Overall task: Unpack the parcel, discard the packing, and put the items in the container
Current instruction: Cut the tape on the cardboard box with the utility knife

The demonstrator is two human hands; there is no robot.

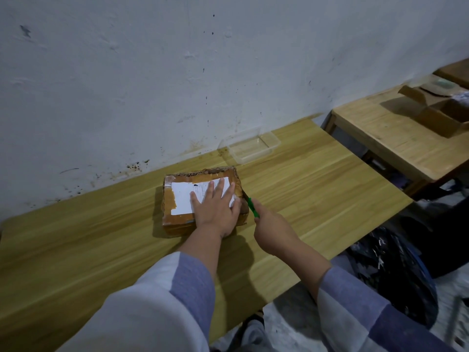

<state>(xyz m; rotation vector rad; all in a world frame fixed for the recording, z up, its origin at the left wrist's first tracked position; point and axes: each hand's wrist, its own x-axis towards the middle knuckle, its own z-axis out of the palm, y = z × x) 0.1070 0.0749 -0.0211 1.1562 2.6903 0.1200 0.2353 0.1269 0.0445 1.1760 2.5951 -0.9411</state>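
Note:
A small brown cardboard parcel (177, 199) with a white label and brown tape lies on the wooden table (88, 245), its flaps taped down. My left hand (218, 209) presses flat on its top with straight fingers. My right hand (274, 229) grips a green-handled cutter (251, 205), whose blade touches the parcel's right edge. A clear, empty plastic container (250, 146) stands behind the parcel, near the wall.
A second wooden table (385, 138) at the right holds an opened cardboard box (436, 110). A dark plastic bag (390, 273) sits on the floor at the right of my table. The white wall runs along the table's far edge.

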